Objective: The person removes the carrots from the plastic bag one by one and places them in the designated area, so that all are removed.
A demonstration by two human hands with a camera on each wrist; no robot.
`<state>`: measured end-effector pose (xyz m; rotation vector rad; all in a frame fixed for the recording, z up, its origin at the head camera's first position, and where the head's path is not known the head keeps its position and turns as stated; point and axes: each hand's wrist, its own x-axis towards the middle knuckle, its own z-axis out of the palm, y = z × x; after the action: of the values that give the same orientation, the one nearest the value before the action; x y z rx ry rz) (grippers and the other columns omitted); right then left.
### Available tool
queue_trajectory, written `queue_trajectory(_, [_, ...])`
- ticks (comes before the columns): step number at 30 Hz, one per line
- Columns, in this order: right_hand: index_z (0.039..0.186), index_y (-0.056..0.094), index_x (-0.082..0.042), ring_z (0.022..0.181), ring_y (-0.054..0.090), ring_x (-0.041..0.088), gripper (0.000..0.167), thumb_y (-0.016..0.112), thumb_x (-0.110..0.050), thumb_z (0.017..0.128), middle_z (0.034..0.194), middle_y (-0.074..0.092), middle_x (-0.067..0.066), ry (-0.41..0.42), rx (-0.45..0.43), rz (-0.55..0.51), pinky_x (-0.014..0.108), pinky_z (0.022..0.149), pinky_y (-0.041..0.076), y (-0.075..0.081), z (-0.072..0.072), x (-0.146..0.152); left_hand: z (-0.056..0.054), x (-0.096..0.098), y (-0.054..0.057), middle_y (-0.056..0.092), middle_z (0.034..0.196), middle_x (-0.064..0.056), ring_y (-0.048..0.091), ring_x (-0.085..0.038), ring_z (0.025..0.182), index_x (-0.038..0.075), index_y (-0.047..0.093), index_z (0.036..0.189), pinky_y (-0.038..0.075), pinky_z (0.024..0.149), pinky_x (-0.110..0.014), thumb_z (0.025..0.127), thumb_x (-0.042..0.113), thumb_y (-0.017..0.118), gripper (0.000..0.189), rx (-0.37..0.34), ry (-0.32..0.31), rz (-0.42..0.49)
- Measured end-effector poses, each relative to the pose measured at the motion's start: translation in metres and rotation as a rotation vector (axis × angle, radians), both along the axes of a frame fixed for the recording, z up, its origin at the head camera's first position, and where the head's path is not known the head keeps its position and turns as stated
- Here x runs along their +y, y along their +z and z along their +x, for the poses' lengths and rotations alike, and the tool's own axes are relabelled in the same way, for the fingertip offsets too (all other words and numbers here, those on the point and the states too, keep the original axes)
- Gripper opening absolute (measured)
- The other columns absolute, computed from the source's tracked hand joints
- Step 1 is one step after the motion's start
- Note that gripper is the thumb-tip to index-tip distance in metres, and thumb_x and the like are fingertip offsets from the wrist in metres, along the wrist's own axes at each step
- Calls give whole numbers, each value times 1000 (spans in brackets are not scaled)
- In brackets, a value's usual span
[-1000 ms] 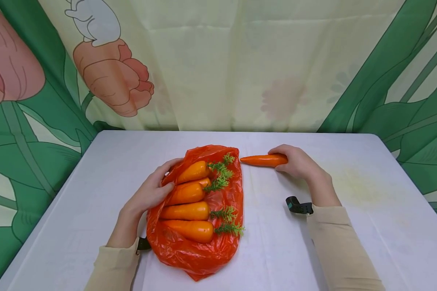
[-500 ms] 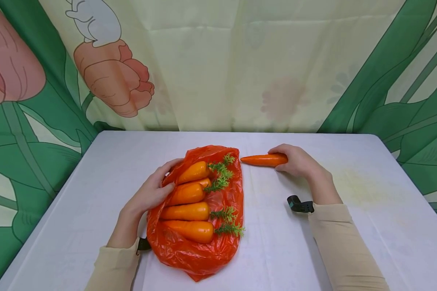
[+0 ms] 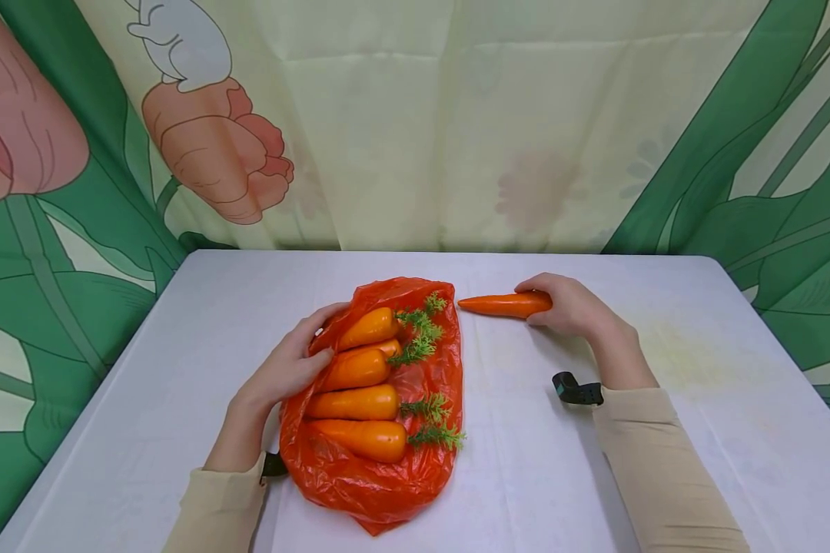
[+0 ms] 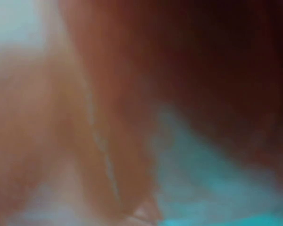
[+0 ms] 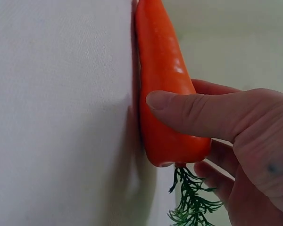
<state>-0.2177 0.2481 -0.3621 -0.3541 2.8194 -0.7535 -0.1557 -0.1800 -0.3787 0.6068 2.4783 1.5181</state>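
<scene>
A red plastic bag (image 3: 366, 499) lies on the table with several orange carrots (image 3: 360, 369) in its mouth, their green leafy tops toward the right. My left hand (image 3: 293, 357) grips the bag's left edge, thumb on the near side beside the carrots and the other fingers partly hidden behind the plastic. Right of the bag, my right hand (image 3: 574, 311) holds a single carrot (image 3: 505, 305) by its thick end, its tip pointing at the bag. In the right wrist view the thumb (image 5: 188, 110) presses across this carrot, and its green top (image 5: 193, 197) hangs below.
A white cloth covers the table (image 3: 705, 461). Behind it hangs a printed curtain (image 3: 443, 138) with leaves and a cartoon carrot. A black wrist device (image 3: 577, 389) sits at the right cuff. The left wrist view is badly blurred.
My right hand and forearm have shifted slightly to the right, with more of the carrot's thick end showing. The left hand and the bag look unmoved.
</scene>
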Motion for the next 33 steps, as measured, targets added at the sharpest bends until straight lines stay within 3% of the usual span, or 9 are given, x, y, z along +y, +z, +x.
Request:
queue_trajectory(17, [138,59,-4,123,48,40,53,75,-10,88,137,56,20,27,22,-24,60,108,34,6,2,3,0,1,1,44,148,-7,44,-30,130,18,39,154,38,108,-58,95,-6,48,65,-18,-9,17])
queue_trajectory(24, [144,54,-7,130,45,40,56,73,-16,92,144,51,16,40,90,-87,59,108,36,12,9,0,2,0,2,44,147,-7,42,-30,130,19,39,154,37,108,-59,95,-5,49,64,-25,11,4])
queue_trajectory(33, [144,55,-10,128,49,37,56,75,-19,92,144,53,11,58,223,-209,59,106,37,18,25,-17,0,1,1,43,149,-7,44,-30,130,18,38,154,37,109,-57,95,-6,48,64,-19,-15,29])
